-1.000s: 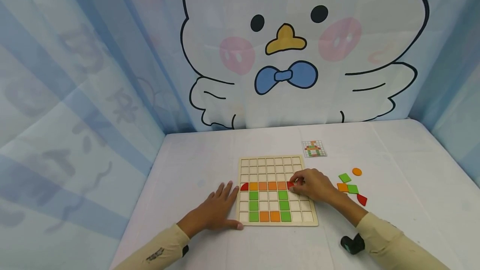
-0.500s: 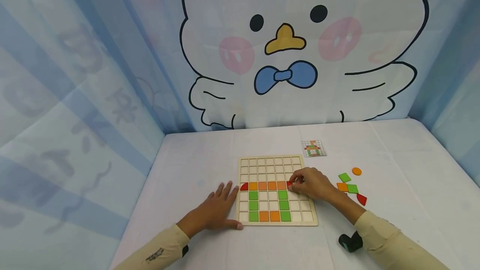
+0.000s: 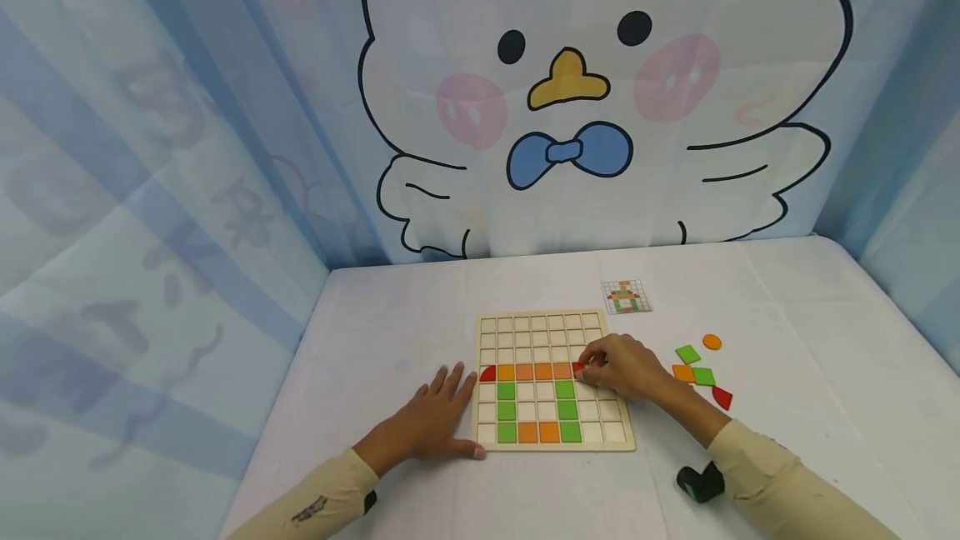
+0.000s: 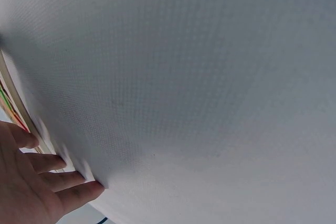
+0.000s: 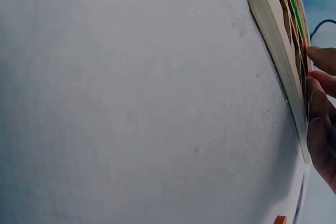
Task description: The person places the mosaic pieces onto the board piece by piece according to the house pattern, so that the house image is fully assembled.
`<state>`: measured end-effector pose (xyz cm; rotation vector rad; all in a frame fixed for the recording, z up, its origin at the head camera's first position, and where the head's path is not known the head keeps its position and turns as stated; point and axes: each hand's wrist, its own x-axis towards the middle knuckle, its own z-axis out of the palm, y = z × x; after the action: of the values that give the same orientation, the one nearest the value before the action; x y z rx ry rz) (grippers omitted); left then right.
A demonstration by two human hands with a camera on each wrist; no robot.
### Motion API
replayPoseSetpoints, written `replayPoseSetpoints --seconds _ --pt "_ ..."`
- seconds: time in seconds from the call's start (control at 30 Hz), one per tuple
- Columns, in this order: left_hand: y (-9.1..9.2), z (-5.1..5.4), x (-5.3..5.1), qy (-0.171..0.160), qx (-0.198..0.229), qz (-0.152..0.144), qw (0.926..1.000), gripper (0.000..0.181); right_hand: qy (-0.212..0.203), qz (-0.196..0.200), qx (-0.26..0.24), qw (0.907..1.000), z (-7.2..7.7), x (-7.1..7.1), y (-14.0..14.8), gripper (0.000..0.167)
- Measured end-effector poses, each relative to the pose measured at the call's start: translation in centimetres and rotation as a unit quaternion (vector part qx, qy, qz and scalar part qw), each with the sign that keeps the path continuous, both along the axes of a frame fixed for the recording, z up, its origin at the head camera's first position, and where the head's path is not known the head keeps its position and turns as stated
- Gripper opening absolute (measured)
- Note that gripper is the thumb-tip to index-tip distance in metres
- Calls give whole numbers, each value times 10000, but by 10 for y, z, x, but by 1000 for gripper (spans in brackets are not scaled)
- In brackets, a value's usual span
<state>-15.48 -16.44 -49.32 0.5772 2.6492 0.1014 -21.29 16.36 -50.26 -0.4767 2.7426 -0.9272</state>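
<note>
A wooden grid board (image 3: 558, 447) lies flat on the table. Orange squares (image 3: 543, 372) fill part of one row, with a red rounded tile (image 3: 488, 373) at its left end. Green squares (image 3: 507, 412) form two columns below, joined by orange squares at the bottom. My right hand (image 3: 621, 367) reaches over the board's right side, thumb and fingertips pinching a second red tile (image 3: 577, 367) at the row's right end; fingers cover most of it. Spread on the cloth, my left hand (image 3: 433, 417) touches the board's left edge with straight fingers; the left wrist view shows these fingers (image 4: 79, 195) extended.
Behind the board lies a small card (image 3: 627, 297) with a coloured grid pattern. Right of my right hand are loose tiles: an orange disc (image 3: 712, 342), green squares (image 3: 687, 353), an orange piece (image 3: 683, 372) and a red one (image 3: 722, 397). A dark device (image 3: 701, 483) sits under the right sleeve.
My right hand has shifted only slightly at the red tile. The left hand and the tiles on the board stay as they were.
</note>
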Motion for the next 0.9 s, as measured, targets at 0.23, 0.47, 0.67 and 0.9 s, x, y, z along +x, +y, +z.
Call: replayPoseSetpoints --seconds 0.23,0.47,0.67,0.9 --pt "0 -1 -1 5 -35 22 10000 116 -178 164 154 9996 4 1 3 27" --pt "0 -2 0 -24 -27 31 10000 116 120 477 -166 9987 5 0 16 29" --pt "0 -1 0 -49 14 34 10000 116 10 578 -573 9967 11 -1 37 30" --pt "-1 -1 -1 -13 23 -23 10000 116 -188 25 -526 9984 21 -2 62 31"
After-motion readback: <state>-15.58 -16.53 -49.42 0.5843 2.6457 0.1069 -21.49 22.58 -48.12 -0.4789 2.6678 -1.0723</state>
